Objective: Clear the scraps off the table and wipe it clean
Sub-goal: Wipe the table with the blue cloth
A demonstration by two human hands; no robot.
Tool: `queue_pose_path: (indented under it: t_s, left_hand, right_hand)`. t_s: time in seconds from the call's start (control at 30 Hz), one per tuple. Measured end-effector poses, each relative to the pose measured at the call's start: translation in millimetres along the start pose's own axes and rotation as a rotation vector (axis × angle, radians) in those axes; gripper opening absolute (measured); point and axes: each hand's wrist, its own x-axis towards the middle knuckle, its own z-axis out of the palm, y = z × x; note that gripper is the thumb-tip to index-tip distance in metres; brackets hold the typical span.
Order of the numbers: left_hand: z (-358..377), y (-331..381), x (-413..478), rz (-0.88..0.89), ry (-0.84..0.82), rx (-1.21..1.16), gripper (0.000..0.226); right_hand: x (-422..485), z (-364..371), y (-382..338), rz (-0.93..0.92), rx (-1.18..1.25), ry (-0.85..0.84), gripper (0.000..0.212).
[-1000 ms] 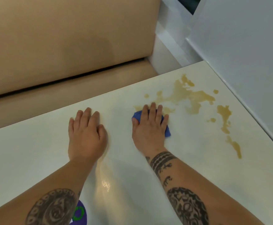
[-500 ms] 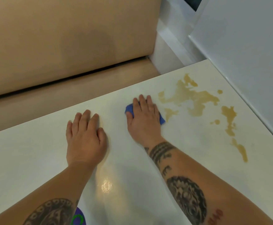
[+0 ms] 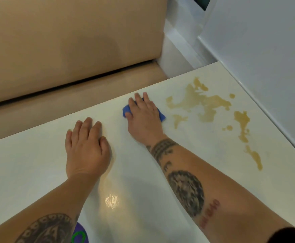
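A glossy white table (image 3: 38, 165) fills the lower part of the head view. My right hand (image 3: 144, 118) lies flat with straight fingers on a small blue cloth (image 3: 162, 116), pressing it to the table near the far edge. Most of the cloth is hidden under the palm. A brown-yellow spill (image 3: 204, 102) spreads to the right of the cloth, with more patches (image 3: 242, 123) trailing toward the right wall. My left hand (image 3: 86, 148) rests flat and bare on the table, left of the cloth.
A beige bench seat (image 3: 73, 102) with a padded backrest (image 3: 64, 41) runs along the table's far edge. A white wall panel (image 3: 265, 58) borders the table on the right. A purple and green object (image 3: 79, 234) peeks in at the bottom edge.
My right hand has slid the blue cloth away from me and leftward, off the spill's left edge; the small stains there are gone. My left hand has stayed put.
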Motion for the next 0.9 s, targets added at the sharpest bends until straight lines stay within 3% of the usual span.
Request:
queue_pose_path:
  t_s: [0.13, 0.27, 0.37, 0.47, 0.6, 0.67, 0.77, 0.9]
  left_hand:
    - [-1.0, 1.2, -2.8, -0.006, 0.015, -0.025, 0.048]
    - [-1.3, 1.4, -2.8, 0.017, 0.027, -0.019, 0.049]
    - [-2.1, 0.0, -3.7, 0.024, 0.015, -0.024, 0.051]
    - [-4.1, -0.9, -4.1, 0.026, 0.000, -0.048, 0.051]
    - [-10.4, 0.6, -10.3, 0.097, 0.010, -0.103, 0.053]
    - [-10.3, 15.6, -12.4, 0.174, 0.017, -0.153, 0.052]
    - [-2.2, 49.9, -3.6, 0.272, -0.024, -0.178, 0.048]
    - [15.0, 67.3, 11.0, 0.287, -0.079, -0.025, 0.048]
  right_hand:
    - [18.1, 4.4, -31.4, 0.170, -0.022, 0.033, 0.058]
    - [-36.3, 9.6, -29.7, -0.080, -0.034, 0.002, 0.058]
    - [-96.2, 8.0, -11.4, -0.134, 0.031, -0.026, 0.056]
    - [-146.9, 5.0, 21.6, -0.020, 0.023, 0.006, 0.058]
    - [-186.6, -5.3, 66.2, 0.381, -0.008, 0.146, 0.087]
    - [-196.3, -8.4, 71.1, 0.505, 0.008, 0.168, 0.091]
    - [-191.4, -8.2, 62.4, 0.508, 0.016, 0.112, 0.076]
    - [-150.9, -7.4, 58.2, 0.544, 0.008, 0.060, 0.080]
